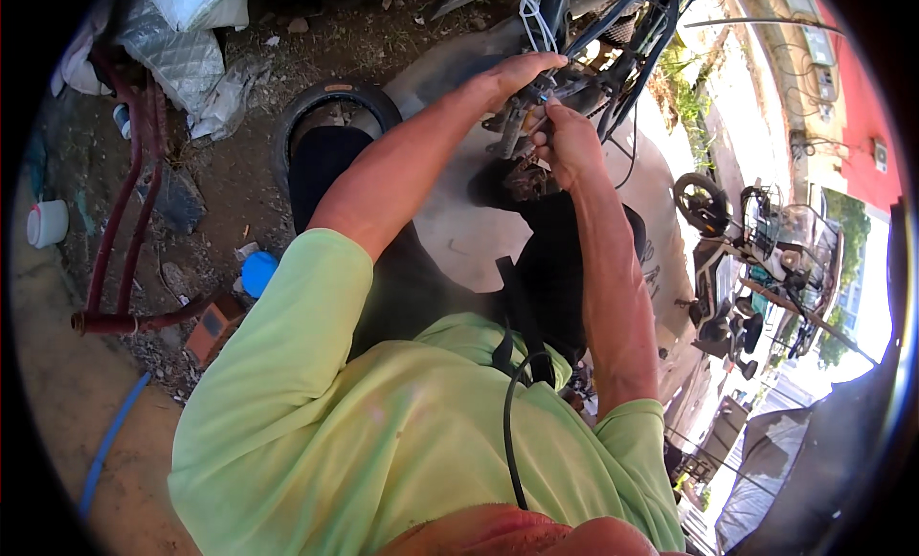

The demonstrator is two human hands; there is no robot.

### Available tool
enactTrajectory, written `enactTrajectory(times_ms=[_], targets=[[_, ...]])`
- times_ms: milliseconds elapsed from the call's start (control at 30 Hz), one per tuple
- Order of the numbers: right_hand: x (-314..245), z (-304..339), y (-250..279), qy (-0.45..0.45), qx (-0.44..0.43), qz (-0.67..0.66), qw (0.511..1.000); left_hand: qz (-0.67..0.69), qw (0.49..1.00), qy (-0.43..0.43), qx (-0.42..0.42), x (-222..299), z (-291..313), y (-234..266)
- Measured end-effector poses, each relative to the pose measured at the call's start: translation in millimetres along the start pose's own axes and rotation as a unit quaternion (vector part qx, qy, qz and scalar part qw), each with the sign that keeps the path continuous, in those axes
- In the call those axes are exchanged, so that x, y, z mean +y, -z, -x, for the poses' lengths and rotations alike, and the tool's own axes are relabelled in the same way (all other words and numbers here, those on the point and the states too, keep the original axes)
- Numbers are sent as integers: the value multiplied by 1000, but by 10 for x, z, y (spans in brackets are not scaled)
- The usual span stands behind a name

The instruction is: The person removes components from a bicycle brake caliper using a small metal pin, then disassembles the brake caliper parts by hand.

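Note:
At the top centre, a motorcycle's bare metal frame and mechanical parts (586, 82) stand among black cables. My left hand (522, 73) reaches over these parts from the left, its fingers bent over the metal and mostly hidden. Just below and to the right, my right hand (572, 144) is closed, with thumb and fingers pinched against the assembly. A tiny blue spot shows by its fingertips; what they grip is too small to make out. Beneath the hands hangs a greyish metal bracket (510, 133).
A tyre (292, 121) lies left of my legs. Farther left are a dark red tubular frame (134, 192), a brick (214, 328), a blue round object (258, 273) and a white tub (47, 224). White cords (532, 11) hang above. A parked motorbike (728, 269) stands right.

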State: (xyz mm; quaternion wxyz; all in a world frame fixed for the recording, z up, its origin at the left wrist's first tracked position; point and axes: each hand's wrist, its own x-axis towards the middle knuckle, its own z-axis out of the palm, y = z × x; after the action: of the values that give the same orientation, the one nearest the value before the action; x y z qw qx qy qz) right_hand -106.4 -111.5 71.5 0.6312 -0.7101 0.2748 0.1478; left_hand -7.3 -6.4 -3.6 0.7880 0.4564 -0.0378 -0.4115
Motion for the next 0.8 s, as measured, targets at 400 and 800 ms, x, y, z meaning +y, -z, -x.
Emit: enactTrajectory(times_ms=[400, 800], targets=[[-43, -11, 260, -143, -69, -276, 948, -43, 998, -35, 40, -4, -12, -37], [65, 14, 83, 80, -7, 130, 988, -26, 1000, -6, -1, 8, 10, 7]])
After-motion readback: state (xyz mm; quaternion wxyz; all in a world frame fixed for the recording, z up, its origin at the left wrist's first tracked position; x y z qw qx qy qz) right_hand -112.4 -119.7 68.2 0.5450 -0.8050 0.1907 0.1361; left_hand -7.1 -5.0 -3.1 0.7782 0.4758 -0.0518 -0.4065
